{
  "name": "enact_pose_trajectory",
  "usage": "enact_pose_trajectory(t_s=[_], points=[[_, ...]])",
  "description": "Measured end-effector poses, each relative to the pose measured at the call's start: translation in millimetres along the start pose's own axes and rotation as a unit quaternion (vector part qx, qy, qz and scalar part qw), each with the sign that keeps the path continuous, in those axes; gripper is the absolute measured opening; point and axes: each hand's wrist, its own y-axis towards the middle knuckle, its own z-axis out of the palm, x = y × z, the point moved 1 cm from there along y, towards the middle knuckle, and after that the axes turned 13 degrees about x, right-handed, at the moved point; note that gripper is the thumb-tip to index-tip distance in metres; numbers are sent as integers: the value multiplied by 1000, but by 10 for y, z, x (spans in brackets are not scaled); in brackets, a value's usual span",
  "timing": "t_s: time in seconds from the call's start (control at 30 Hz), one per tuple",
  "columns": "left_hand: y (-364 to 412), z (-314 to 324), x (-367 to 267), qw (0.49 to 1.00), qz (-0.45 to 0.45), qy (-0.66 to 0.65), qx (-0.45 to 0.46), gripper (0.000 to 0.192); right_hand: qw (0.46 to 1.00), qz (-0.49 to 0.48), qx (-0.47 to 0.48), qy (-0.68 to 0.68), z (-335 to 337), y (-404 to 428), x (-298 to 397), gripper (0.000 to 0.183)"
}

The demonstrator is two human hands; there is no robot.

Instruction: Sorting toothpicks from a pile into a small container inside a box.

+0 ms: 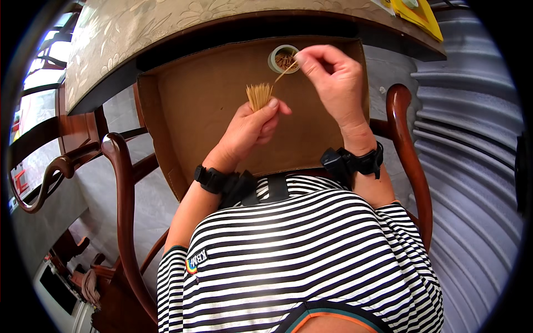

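Observation:
A bundle of wooden toothpicks (259,95) is gripped in my left hand (255,125), its pointed ends fanned upward. Between the thumb and fingertips of my right hand (333,77) is a single toothpick (285,73), slanting down to the left so that its lower tip comes close to the bundle's right side. Just left of the right fingertips, a pale green round cup (271,62) holds many more toothpicks (285,60). Both hands are above a shallow brown cardboard box (200,120), and the cup stands inside it near the far right corner.
A table with a floral-patterned cover (166,29) runs beyond the box, with a yellow item (420,18) at its right end. Curved wooden chair arms rise on the left (123,187) and right (406,137). Grey pleated fabric (466,145) hangs at far right.

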Motion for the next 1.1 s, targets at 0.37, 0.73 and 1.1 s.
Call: enact_pose_trajectory(t_s=[0.37, 0.73, 1.1], points=[[6, -22, 10, 1000, 4, 4, -2, 29, 968, -46, 15, -245, -11, 87, -86, 8], [2, -36, 1, 997, 27, -66, -13, 14, 969, 20, 210, -126, 33, -95, 114, 12], [11, -95, 60, 998, 19, -64, 18, 17, 961, -6, 234, -146, 114, -118, 31, 9]])
